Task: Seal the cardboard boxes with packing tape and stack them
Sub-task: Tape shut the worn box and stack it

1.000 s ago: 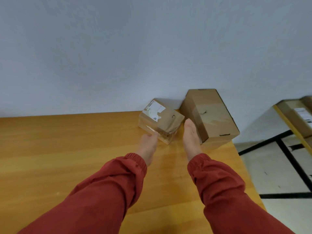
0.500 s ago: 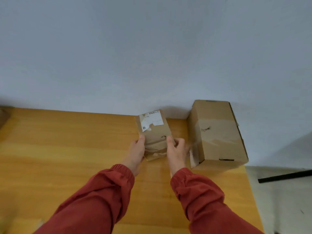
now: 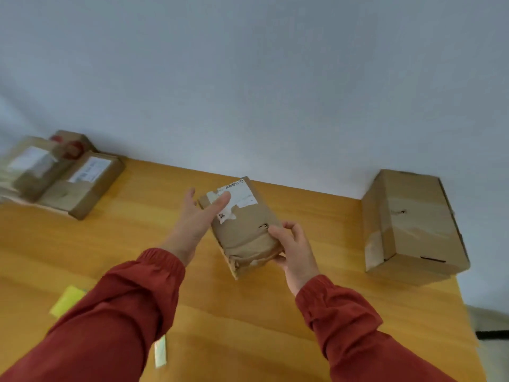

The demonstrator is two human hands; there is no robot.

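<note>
A small brown cardboard box (image 3: 245, 232) with a torn white label is held tilted above the wooden table (image 3: 316, 304), between both hands. My left hand (image 3: 197, 219) holds its far left end, thumb across the label and fingers down the side. My right hand (image 3: 293, 248) grips the crumpled near right end, fingers curled round the edge. A larger taped cardboard box (image 3: 410, 224) stands at the table's right end against the wall, apart from both hands.
Several labelled cardboard boxes (image 3: 82, 183) are piled at the far left, with a red tape roll (image 3: 72, 149) behind them. A yellow piece (image 3: 67, 300) and a pale strip (image 3: 160, 354) lie near my left sleeve. The table's right edge runs just past the large box.
Both hands took hold of the small box and lifted it off the table, away from the large box. The view swung left, bringing the boxes on the left into sight.
</note>
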